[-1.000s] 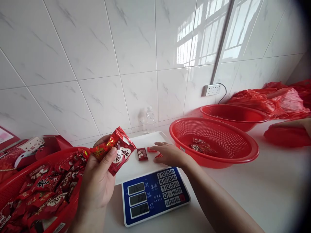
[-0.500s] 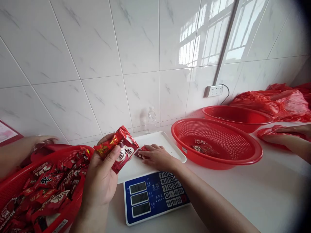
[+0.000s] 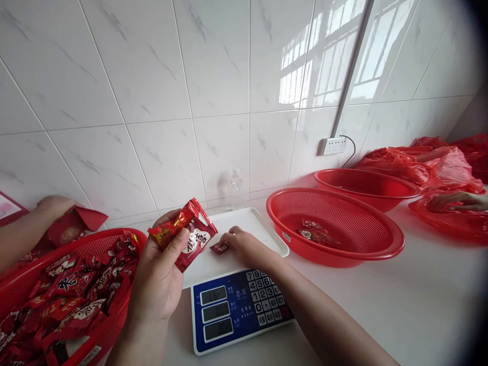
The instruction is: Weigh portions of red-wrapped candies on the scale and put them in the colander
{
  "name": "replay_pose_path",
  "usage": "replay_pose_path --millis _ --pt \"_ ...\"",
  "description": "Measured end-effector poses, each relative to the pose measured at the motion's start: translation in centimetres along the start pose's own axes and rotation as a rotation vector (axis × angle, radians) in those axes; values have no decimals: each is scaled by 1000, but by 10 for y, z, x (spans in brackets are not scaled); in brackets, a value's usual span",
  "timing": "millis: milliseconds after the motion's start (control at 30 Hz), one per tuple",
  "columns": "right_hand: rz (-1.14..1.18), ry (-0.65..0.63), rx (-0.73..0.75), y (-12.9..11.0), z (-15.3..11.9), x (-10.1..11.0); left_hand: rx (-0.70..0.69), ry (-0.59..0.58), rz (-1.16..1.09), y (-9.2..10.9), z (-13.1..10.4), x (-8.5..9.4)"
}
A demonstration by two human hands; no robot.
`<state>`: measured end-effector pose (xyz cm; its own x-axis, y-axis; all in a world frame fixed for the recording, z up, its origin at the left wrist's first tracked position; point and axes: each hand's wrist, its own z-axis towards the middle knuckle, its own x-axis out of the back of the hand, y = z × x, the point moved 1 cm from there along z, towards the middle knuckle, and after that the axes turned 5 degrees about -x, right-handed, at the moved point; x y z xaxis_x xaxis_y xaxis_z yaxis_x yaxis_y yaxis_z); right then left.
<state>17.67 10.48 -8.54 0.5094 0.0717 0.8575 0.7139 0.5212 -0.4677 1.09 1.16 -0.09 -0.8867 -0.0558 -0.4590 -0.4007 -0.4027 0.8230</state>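
My left hand (image 3: pixel 163 269) holds several red candy packets (image 3: pixel 195 241) fanned between thumb and fingers, above the left part of the scale. My right hand (image 3: pixel 244 246) is over the white scale tray (image 3: pixel 263 223), its fingers closed on a small dark red packet (image 3: pixel 221 247). Below the tray, the blue scale panel (image 3: pixel 244 310) shows three displays and a keypad, partly covered by my right forearm. At the left, a red basket (image 3: pixel 110 236) is filled with similar packets.
Right of the scale stands a red basket (image 3: pixel 366 218) with a few packets inside, another red basket (image 3: pixel 366 183) behind it. A clear bottle (image 3: pixel 237 188) stands by the wall. Other people's hands are at far left and far right, the right one at red plastic bags (image 3: pixel 453 218).
My right hand has drawn its fingers together around the small packet on the tray. At far left, another person's hand now lifts a red packet or bag. My left hand is nearly unchanged.
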Motion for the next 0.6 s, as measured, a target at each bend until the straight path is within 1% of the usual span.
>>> replay_pose_path --millis 100,167,267,333,400,500,567,600 --pt "12 -10 -30 -2 1 2 10 -14 4 -2 0 -1" --pt "15 -13 -80 -4 1 2 12 -20 9 -2 0 -2" --pt "-39 -3 -140 -7 2 0 11 -15 17 -2 0 -2" --pt "-71 11 -130 -8 3 -1 9 -17 24 -3 0 -2" --pt "-63 43 -112 -8 3 3 5 -19 33 -4 0 -1" --pt "-37 163 -134 -1 1 22 22 -12 34 -6 1 1" --pt "-60 281 -218 8 -3 43 50 -25 31 -9 2 2" --pt "-84 343 -286 15 -7 55 70 -36 28 -11 3 2"
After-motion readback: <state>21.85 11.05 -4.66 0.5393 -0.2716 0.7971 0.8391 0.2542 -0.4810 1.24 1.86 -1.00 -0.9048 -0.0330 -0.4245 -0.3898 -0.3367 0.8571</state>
